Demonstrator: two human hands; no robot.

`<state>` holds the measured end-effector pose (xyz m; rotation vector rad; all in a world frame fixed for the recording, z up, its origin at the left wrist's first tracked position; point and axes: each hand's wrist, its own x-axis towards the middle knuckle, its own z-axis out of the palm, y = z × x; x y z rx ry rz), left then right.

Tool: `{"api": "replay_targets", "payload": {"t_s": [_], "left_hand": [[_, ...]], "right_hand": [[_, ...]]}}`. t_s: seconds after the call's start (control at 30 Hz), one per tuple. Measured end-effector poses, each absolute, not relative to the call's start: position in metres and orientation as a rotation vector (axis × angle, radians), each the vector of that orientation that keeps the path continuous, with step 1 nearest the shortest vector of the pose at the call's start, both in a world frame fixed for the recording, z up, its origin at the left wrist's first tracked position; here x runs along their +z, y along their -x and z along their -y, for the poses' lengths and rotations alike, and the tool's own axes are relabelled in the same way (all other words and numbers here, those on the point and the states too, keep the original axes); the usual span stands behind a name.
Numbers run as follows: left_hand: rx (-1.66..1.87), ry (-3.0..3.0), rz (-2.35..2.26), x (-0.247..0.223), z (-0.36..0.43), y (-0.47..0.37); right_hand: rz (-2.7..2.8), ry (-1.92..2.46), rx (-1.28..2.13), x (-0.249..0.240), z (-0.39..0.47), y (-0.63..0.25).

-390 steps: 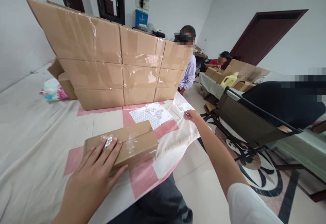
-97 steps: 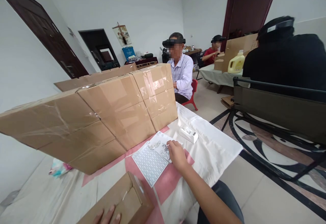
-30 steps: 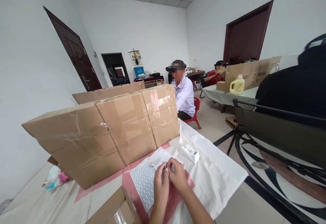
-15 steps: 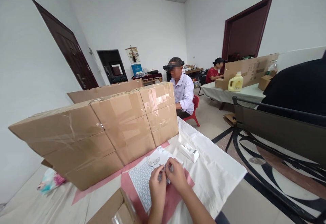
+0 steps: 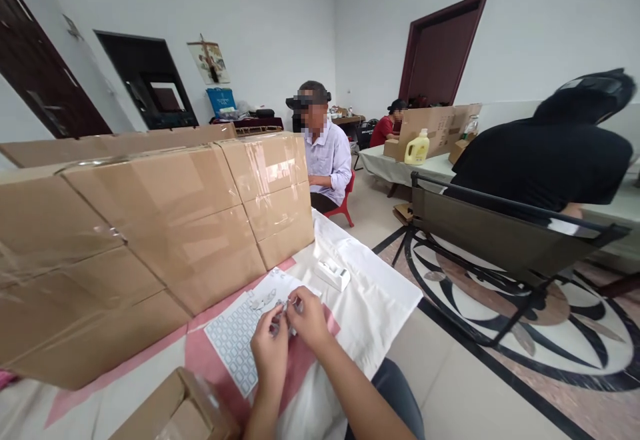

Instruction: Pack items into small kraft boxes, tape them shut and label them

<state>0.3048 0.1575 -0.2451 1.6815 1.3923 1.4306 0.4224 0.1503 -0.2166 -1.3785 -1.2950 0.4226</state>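
My left hand (image 5: 270, 337) and my right hand (image 5: 306, 317) meet fingertip to fingertip over a printed sheet. Both are closed in a pinch around something small and greyish, too small to name. Beneath them lies the white sheet (image 5: 231, 340), printed with rows of blue-grey outlined shapes, on a pink cloth (image 5: 200, 360). Just beyond my fingers a small pale, clear-looking piece (image 5: 263, 300) rests on the paper. A white tape dispenser (image 5: 334, 273) stands to the right of the sheet, apart from my hands.
Taped cardboard boxes (image 5: 185, 227) form a wall along the far left of the table. An open carton (image 5: 170, 407) sits at the near left. Across the table a person in a light shirt (image 5: 327, 160) is seated. A person in black (image 5: 540, 147) sits on a chair at the right.
The view has swung to the right, so the scene sits further left. My hands stay together over the sheet, fingers still pinched. The person in black shows more fully.
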Motion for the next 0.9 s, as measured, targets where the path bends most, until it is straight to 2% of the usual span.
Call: {"api": "replay_targets", "payload": {"t_s": [0.47, 0.9], "left_hand": [[1.416, -1.659, -1.450, -0.249, -0.158, -0.303], [1.330, -1.842, -1.293, -0.247, -0.159, -0.309]], "right_hand": [[1.116, 1.307, 0.438, -0.221, -0.158, -0.430], [1.061, 1.255, 0.467, -0.221, -0.157, -0.432]]}}
